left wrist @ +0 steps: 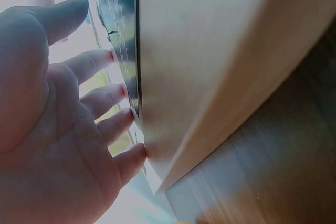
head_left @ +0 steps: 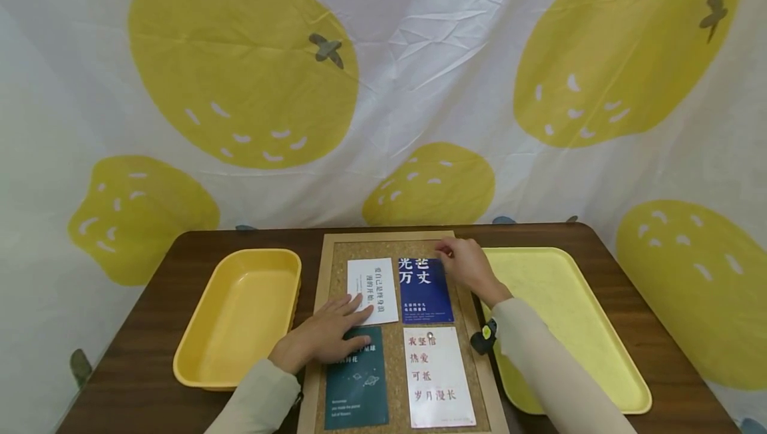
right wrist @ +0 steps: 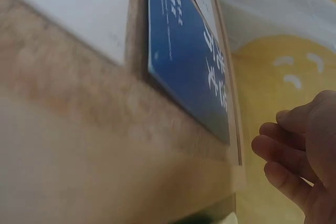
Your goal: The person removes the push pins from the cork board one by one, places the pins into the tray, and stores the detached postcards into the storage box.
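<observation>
Nearest, your pale sleeves [head_left: 557, 364] reach over the dark wood-grain tabletop [head_left: 150, 327], the right one covering part of a flat pale-yellow tray [head_left: 572, 314]. A deep orange-yellow tray [head_left: 240, 307] stands left; a white cloth with yellow fruit print [head_left: 383, 114] hangs on the far side. Between the trays lies a wood-framed cork board [head_left: 395, 374]. Your left hand [head_left: 332, 333], fingers spread, hides parts of the far-left white card [head_left: 369, 277] and near-left teal card [head_left: 358, 397]; a red-lettered white card [head_left: 440, 381] lies near right. At far right, the deep-blue rectangular card [head_left: 425, 297] bears bold white lettering; your right hand [head_left: 470, 266] is at its far-right corner, fingertips narrowed together, though you cannot tell whether they pinch anything.
</observation>
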`<control>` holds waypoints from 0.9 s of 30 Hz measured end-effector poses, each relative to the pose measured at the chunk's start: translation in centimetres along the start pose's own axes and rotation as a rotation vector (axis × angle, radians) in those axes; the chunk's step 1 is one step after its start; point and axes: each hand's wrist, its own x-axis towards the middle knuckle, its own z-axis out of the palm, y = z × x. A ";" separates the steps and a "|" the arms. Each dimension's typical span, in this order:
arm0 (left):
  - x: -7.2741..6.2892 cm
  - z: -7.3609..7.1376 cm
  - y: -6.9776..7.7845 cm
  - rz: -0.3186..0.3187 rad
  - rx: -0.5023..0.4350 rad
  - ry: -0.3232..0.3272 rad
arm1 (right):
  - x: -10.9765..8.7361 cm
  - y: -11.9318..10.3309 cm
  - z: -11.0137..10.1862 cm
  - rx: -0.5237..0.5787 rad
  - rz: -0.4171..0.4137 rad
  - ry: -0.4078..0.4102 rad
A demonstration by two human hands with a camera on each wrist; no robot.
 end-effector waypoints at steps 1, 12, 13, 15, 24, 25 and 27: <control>0.0 0.0 0.0 0.003 0.003 0.001 | -0.2 0.2 -0.2 0.005 0.007 -0.003; 0.2 0.1 -0.3 0.014 0.011 -0.004 | -1.7 2.7 -1.6 0.001 0.032 0.004; 0.2 0.1 -0.3 0.014 0.011 -0.005 | -1.8 3.0 -1.7 -0.003 0.030 0.005; 0.3 0.1 -0.3 0.013 0.009 -0.007 | -2.0 3.4 -1.8 -0.005 0.038 0.002; 0.3 0.2 -0.3 0.013 0.006 -0.006 | -3.3 5.7 -2.7 0.002 0.045 0.004; 0.3 0.2 -0.3 0.013 0.006 -0.005 | -3.4 6.0 -2.8 -0.001 0.050 0.005; 0.3 0.2 -0.3 0.011 0.005 -0.004 | -3.7 6.5 -2.9 -0.002 0.055 0.005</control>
